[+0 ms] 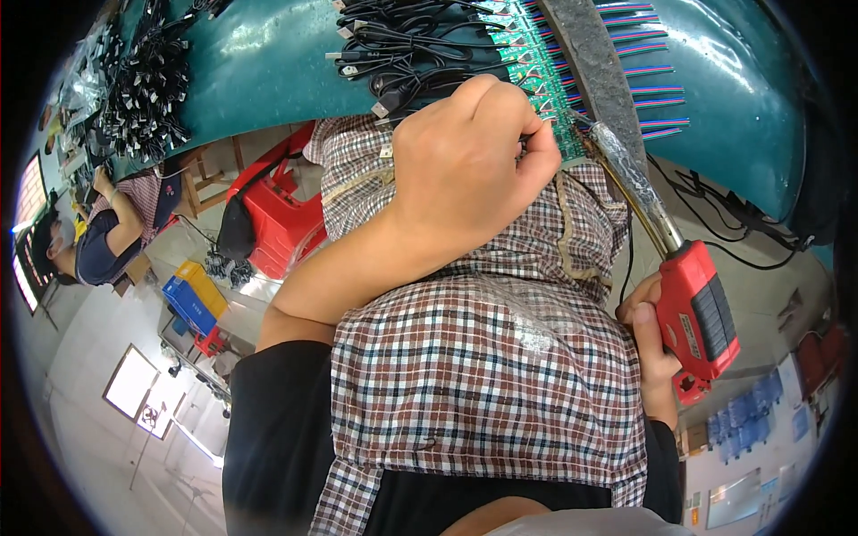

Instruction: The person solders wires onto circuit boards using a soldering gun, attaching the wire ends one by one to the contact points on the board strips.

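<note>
A: Where do the boards lie, and why is that bar there?

B: The strip of small green circuit boards (541, 76) lies near the edge of the glossy teal table (268, 71); the long dark-grey bar (594, 71) runs beside it, over the thin multicoloured ribbon wires (657, 90) that stick out past its right side; I take it for a weight that stops them sliding.

A: And the black cables with metal-tipped plugs (420, 40)?

B: They lie looped to the left of the boards, plugs pointing away, thin ends toward the green; presumably that puts each end by its own board.

A: What about the hands?

B: The right hand (651, 335) is wrapped round the handle of a red plastic gun-shaped soldering tool (688, 313); it grips well back, likely because the metal barrel gets hot; the tip is at the boards' right edge, though I can't tell whether it touches.

A: The left?

B: The left hand (474, 152) is clenched over the boards' near end, thumb side toward the tip; I can't tell whether it pinches anything; that nearness suggests steadying or feeding something in.
</note>
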`<state>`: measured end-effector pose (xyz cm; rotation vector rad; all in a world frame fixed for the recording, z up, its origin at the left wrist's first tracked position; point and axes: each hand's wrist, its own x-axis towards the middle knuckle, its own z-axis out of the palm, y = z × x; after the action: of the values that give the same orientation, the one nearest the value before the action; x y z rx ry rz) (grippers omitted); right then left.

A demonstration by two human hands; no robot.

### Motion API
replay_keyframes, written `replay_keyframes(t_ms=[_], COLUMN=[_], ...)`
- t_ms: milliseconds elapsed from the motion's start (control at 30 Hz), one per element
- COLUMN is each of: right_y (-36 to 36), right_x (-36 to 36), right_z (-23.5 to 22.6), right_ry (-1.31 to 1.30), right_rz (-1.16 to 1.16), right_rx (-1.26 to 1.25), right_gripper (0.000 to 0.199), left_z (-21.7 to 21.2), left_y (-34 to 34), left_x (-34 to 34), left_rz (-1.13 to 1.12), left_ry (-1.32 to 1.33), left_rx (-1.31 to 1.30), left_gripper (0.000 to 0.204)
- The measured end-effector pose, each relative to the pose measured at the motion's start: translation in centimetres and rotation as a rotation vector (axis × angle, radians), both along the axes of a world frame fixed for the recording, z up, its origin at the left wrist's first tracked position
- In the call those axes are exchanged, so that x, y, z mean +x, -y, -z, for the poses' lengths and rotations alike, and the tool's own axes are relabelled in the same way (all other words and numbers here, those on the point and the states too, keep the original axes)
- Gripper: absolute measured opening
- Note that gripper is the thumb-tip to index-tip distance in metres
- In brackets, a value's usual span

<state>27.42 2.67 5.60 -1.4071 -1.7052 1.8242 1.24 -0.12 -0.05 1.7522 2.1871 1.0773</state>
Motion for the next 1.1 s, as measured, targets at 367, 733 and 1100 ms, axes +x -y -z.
replay_keyframes(t_ms=[367, 733, 1100], right_y=[-0.1, -0.1, 0.1], right_x=[-0.2, 0.3, 1.6], right_z=[0.0, -0.5, -0.3], right_ry=[0.033, 0.030, 0.059], right_rz=[-0.006, 0.003, -0.023], right_rx=[-0.018, -0.002, 0.000], right_gripper=[0.010, 0.014, 0.012], left_z=[-0.4, -0.9, -1.6], left_y=[-0.3, -0.4, -0.5], left_x=[0.1, 0.1, 0.1], left_rz=[-0.021, -0.031, -0.023], left_ry=[-0.037, -0.076, -0.105], left_rx=[-0.029, -0.095, -0.154], left_gripper=[0.021, 0.020, 0.020])
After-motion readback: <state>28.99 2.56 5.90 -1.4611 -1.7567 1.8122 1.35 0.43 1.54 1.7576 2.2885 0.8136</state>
